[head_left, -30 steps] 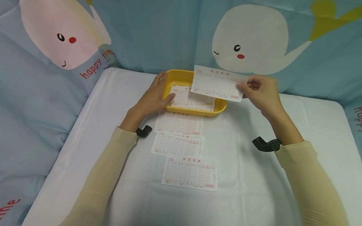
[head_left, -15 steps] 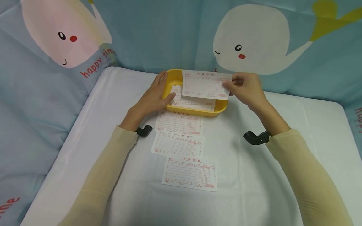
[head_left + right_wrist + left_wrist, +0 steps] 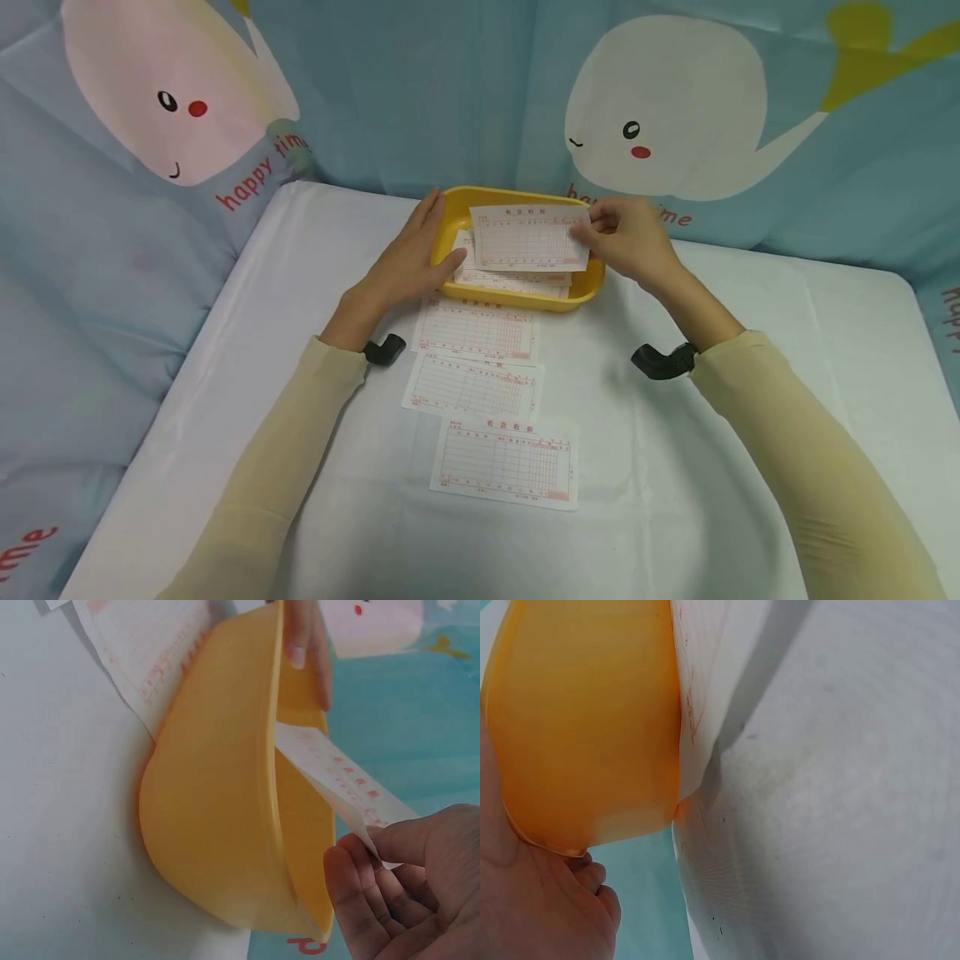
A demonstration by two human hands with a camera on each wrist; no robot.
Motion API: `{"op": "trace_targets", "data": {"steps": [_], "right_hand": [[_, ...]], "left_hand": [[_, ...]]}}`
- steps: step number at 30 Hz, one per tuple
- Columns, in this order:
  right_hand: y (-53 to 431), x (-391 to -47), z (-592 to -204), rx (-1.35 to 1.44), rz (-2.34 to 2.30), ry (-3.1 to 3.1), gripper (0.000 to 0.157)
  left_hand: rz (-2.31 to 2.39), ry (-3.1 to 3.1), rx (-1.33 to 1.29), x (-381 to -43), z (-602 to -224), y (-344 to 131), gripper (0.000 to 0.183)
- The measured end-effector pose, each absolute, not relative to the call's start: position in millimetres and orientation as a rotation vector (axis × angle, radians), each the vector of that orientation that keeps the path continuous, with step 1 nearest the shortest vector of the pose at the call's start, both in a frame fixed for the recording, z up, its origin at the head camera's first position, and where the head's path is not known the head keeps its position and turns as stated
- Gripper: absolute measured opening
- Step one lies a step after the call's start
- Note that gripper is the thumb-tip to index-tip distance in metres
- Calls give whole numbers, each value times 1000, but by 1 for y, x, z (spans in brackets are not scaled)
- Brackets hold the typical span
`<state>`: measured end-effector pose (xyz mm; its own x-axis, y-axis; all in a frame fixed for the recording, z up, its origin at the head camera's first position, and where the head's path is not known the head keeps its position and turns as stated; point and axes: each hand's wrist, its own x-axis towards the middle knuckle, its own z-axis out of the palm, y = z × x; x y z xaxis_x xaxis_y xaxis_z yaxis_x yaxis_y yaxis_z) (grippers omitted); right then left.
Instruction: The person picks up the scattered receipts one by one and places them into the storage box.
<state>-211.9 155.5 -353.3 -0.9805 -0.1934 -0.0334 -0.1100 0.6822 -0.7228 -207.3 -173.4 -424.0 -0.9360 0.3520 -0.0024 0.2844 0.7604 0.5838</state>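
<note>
A yellow plastic basin [image 3: 517, 300] stands near the back of the table. My left hand [image 3: 408, 250] holds its left end, thumb over the front rim. The left wrist view shows the palm [image 3: 547, 900] against the basin wall. A receipt slip [image 3: 528, 240] with red print is pinched by its right edge between thumb and fingers of my right hand [image 3: 630, 237]. The slip hangs tilted over the basin, partly within the rim. Under it, other receipt slips [image 3: 465, 271] lie in the basin, mostly covered.
Below the basin, three receipt slips lie in a column on the white tablecloth: a top one [image 3: 480, 329], a middle one [image 3: 476, 386] and a front one [image 3: 504, 463]. A blue whale-print curtain [image 3: 420, 92] rises right behind the basin.
My right hand has moved left and slightly down with its slip, from beside the basin's right end to over its middle. The left hand and the basin stay put.
</note>
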Motion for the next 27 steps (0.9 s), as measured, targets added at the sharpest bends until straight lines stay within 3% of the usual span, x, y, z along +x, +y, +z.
{"op": "trace_targets", "data": {"steps": [27], "right_hand": [[128,-228,-360,-378,-893,2829,32]], "left_hand": [[892,2866,523,-206,-421,-173,94]]}}
